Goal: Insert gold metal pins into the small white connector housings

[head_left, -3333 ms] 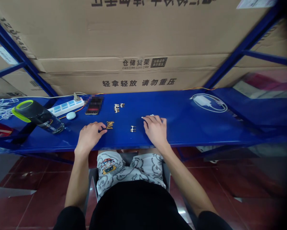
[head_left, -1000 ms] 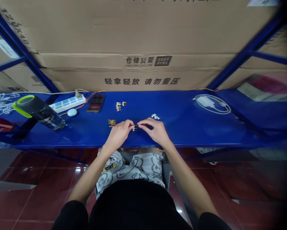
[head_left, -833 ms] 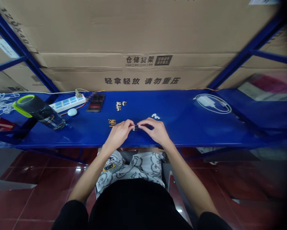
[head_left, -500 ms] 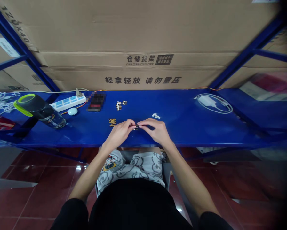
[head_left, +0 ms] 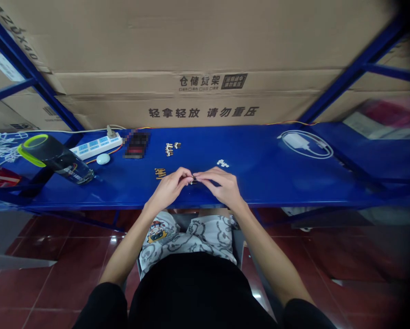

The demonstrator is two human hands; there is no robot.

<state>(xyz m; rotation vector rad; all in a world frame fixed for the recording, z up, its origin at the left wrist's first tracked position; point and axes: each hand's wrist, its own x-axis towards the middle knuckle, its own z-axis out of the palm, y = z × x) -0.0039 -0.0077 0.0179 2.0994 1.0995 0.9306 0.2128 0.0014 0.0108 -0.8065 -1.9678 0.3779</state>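
My left hand (head_left: 171,186) and my right hand (head_left: 224,185) meet above the front of the blue shelf (head_left: 276,183). Thumbs and fingertips of both are pinched on a small dark piece (head_left: 194,180) with a white bit at its lower end; its exact kind is too small to make out. Left of my left hand lie several small brass-coloured pieces (head_left: 160,173). Farther back is a cluster of small white-and-brown pieces (head_left: 169,149). Beyond my right hand sits a little heap of small white pieces (head_left: 222,163).
A dark bottle with a green loop (head_left: 59,157) stands at the left, near a white power strip (head_left: 98,146) and a pale rounded object (head_left: 103,159). A blurred dark object (head_left: 137,145) lies behind. At the right is a charger with a coiled white cable (head_left: 306,144). Cardboard (head_left: 205,50) backs the shelf.
Both hands stay pinched together over the same spot, with only a slight shift of the fingers. The dark piece shows a little more between them. The view has moved slightly.
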